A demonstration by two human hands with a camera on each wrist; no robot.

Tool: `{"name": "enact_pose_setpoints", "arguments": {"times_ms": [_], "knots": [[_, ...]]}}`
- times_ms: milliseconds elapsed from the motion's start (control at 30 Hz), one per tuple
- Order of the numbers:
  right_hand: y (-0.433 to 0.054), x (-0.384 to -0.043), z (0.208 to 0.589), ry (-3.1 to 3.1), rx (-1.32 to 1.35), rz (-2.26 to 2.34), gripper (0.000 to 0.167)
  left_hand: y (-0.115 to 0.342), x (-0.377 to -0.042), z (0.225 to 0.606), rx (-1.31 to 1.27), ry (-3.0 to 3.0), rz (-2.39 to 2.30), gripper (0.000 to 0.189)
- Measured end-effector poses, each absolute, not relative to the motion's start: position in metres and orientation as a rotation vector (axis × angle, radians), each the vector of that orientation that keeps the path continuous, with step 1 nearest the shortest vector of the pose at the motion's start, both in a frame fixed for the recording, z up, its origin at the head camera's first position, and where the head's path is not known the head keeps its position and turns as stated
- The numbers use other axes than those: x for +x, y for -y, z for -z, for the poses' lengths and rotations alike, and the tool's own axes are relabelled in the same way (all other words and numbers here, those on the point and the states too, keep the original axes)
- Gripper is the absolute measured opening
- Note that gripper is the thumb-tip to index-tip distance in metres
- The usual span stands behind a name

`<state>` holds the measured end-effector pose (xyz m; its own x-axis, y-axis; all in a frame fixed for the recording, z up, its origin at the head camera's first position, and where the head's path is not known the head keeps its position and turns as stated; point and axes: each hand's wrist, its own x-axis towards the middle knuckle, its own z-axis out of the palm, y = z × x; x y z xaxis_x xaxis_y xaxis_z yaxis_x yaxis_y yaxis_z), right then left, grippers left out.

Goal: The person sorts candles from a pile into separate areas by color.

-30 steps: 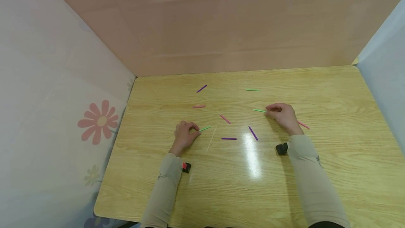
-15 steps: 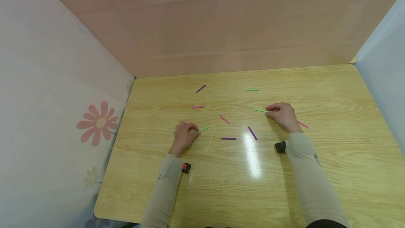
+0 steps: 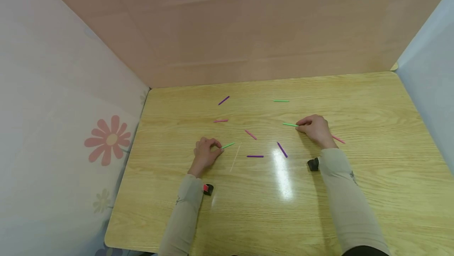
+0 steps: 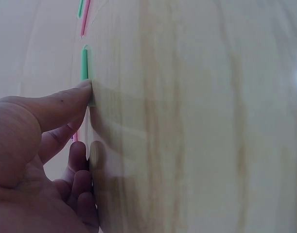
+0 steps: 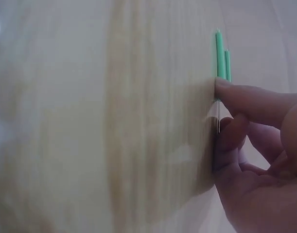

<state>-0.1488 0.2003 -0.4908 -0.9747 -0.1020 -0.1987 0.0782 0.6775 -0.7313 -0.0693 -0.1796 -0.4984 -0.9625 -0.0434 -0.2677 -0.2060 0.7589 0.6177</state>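
Note:
In the head view my left hand [image 3: 206, 153] pinches the end of a thin green candle [image 3: 228, 145] low over the table. Its thumb lies along the green candle [image 4: 84, 63] in the left wrist view. To the right, my right hand [image 3: 315, 129] holds another green candle [image 3: 289, 124] between thumb and fingertips, its free end pointing left. That hand covers the candle's near end. The right wrist view shows this green candle [image 5: 219, 53] standing out past the thumb, close to the tabletop.
Between and beyond the hands lie pink candles [image 3: 250, 134] [image 3: 220, 121], purple candles [image 3: 255, 156] [image 3: 282, 149] [image 3: 224, 100] and a green candle [image 3: 281, 101]. A pink candle [image 3: 338, 139] is partly behind the right wrist. Walls border the table [image 3: 255, 216] at the back and sides.
The head view has shifted slightly. Both hands stay where they are on the table, each with its green candle, and the loose candles lie as before.

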Motion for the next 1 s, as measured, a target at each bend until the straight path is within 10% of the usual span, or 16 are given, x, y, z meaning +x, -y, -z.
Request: {"name": "enact_pose_setpoints", "arguments": {"times_ms": [1000], "knots": [[-0.2007, -0.1481, 0.4939, -2.715, -0.114, 1.151, 0.018, 0.1793, -0.0681, 0.4983, -0.196, -2.710, -1.018, 0.011]]}}
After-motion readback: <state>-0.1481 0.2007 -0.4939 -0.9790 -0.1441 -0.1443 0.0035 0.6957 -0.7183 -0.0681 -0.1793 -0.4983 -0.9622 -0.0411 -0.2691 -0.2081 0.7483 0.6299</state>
